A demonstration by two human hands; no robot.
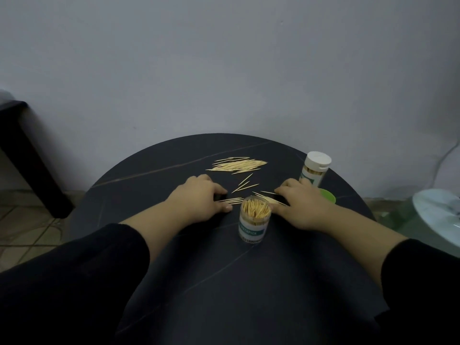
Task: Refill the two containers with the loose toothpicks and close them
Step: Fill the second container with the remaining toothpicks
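Observation:
An open clear container full of toothpicks stands upright near the middle of the round dark table. A second container with a white cap stands at the back right. A green lid lies beside it, partly hidden by my right hand. A pile of loose toothpicks lies at the back, and a few scattered toothpicks lie between my hands. My left hand rests on the table touching a small bunch of toothpicks. My right hand lies flat with fingers on other toothpicks.
A dark furniture leg stands at the left on the tiled floor. A white plate sits on a glass surface at the right edge. A grey wall rises right behind the table.

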